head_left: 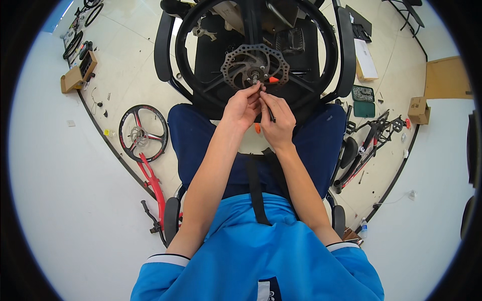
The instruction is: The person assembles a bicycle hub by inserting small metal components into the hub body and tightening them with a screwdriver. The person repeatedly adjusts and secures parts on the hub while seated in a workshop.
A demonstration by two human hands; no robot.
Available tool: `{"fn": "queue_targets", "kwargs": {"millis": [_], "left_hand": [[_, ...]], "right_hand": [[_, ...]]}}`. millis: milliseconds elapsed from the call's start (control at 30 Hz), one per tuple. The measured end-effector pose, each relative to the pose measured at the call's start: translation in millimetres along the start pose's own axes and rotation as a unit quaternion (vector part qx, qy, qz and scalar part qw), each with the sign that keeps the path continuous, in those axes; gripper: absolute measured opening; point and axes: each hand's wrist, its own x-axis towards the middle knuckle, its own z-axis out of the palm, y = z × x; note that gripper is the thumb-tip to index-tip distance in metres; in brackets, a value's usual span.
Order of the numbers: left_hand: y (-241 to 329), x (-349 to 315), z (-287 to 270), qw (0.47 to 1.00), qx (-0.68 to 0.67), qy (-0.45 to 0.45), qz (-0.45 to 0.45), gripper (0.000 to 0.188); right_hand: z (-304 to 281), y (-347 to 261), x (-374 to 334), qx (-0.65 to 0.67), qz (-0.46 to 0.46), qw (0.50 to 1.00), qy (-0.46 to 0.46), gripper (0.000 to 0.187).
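Now, hub [254, 76]: just above both hands, at rotor [255, 66] centre (wheel [253, 52] on chair)
left hand [244, 106]: fingertips pinched at hub
right hand [277, 118]: closed on thin dark tool [271, 116]

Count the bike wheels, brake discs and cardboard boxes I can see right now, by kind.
Bike wheels: 2, black one at the hands, red-spoked one on the floor
Brake discs: 2
Cardboard boxes: 2
Total: 6

Left hand [242, 105] and right hand [277, 116] meet at brake disc [255, 65].
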Motion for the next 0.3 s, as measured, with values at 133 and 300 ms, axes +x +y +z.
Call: {"fn": "queue_targets", "kwargs": {"millis": [133,300], "left_hand": [[4.1,3.1,-8.2,1.0,0.018,-0.015,0.001,0.014],[4.9,2.2,-6.1,0.999,0.048,-0.006,0.011,0.015]], "right_hand": [[0.8,0.5,0.5,-0.004,-0.011,1.0,-0.018,0.027],[0.6,2.4,-1.8,-0.029,-0.018,0.999,-0.035,0.03]]}}
